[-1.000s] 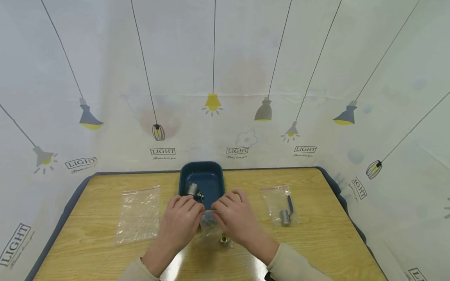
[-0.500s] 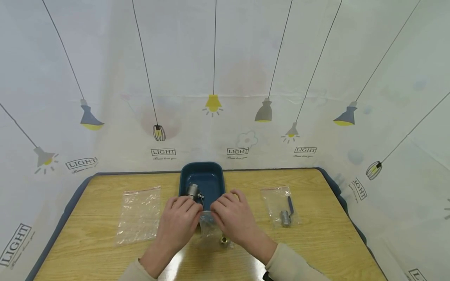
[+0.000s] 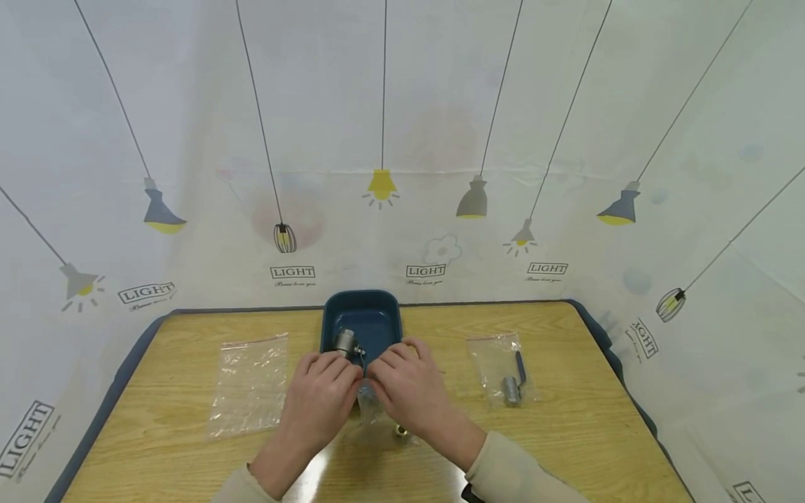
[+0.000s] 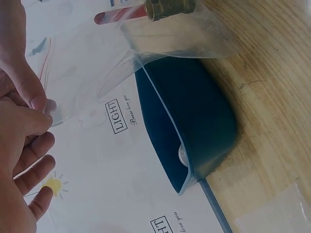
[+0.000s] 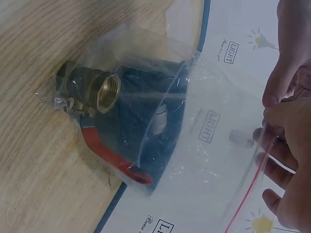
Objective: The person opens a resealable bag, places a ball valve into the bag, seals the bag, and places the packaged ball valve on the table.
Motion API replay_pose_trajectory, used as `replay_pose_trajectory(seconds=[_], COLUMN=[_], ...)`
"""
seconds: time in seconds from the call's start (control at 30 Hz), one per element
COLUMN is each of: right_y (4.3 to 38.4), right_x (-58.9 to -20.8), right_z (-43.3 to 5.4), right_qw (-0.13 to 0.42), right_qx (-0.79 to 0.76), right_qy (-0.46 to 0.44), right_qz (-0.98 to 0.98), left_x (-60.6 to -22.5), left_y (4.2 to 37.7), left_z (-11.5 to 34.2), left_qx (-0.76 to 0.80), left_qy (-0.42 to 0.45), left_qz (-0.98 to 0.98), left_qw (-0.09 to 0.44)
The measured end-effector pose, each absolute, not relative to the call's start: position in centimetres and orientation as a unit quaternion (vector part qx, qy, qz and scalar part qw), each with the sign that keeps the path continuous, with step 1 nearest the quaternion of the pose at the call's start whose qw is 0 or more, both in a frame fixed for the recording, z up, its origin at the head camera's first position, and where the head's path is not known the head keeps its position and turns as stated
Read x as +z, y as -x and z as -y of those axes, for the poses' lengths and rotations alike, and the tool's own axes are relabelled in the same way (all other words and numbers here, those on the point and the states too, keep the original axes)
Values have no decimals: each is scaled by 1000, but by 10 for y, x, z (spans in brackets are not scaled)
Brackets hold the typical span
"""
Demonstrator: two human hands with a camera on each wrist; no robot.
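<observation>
At the rim of the clear zip bag [image 5: 204,160], left hand [image 3: 321,395] and right hand [image 3: 411,384] both pinch the film, close together. Brass ball valve [image 5: 85,87] sits inside, low in the bag, on the near side of the blue tray [image 3: 371,321], over the table [image 3: 566,447] (can't tell if it touches). Status, my read: partway. Brass valve is in; can't tell if the zip is sealed. Right-side bag [image 3: 487,356] already holds a blue-lever valve [image 3: 512,391]; silvery valve [image 3: 345,341] in the tray is unbagged, left-side bag [image 3: 247,388] lies flat, nothing visible inside. Orientation: brass threaded port faces up toward the bag mouth, bore axis likewise. Red lever [image 5: 109,153] runs mouthward too, slanting off the bore in the right wrist view.
</observation>
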State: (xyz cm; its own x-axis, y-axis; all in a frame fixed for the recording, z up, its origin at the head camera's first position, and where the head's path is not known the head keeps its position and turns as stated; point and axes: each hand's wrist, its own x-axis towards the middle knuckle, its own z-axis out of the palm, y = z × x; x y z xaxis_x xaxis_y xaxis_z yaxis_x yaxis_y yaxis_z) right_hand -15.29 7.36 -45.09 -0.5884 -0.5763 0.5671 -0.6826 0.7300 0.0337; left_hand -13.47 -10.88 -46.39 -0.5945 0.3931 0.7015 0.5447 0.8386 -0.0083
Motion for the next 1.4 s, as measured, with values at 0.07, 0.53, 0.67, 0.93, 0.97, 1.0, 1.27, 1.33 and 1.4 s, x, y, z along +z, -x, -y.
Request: replay_pose_trajectory(seconds=[0.07, 0.53, 0.67, 0.93, 0.97, 1.0, 1.27, 1.33, 1.4], right_y=[154, 154, 154, 153, 153, 153, 154, 153, 153], right_x=[-451, -454, -455, -456, -456, -456, -456, -456, -456], right_z=[-72, -72, -72, -76, -77, -77, -78, -78, -78], right_qw=[281, 294, 291, 302, 301, 299, 294, 293, 290], right_qx=[89, 100, 101, 119, 119, 118, 93, 89, 90], right_qy=[-356, -348, -341, -341, -342, -343, -345, -344, -343], right_qz=[887, 885, 888, 882, 882, 883, 887, 888, 889], left_x=[-464, -463, -463, -463, -463, -463, -464, -465, -465], left_y=[135, 135, 134, 132, 132, 132, 134, 134, 134], left_z=[109, 106, 105, 106, 106, 106, 104, 104, 104], left_qx=[-102, -103, -99, -102, -102, -103, -117, -116, -115], left_qy=[267, 267, 262, 258, 258, 258, 265, 267, 270], left_qz=[886, 885, 892, 899, 899, 900, 893, 892, 892], left_qw=[364, 368, 355, 338, 338, 337, 346, 346, 344])
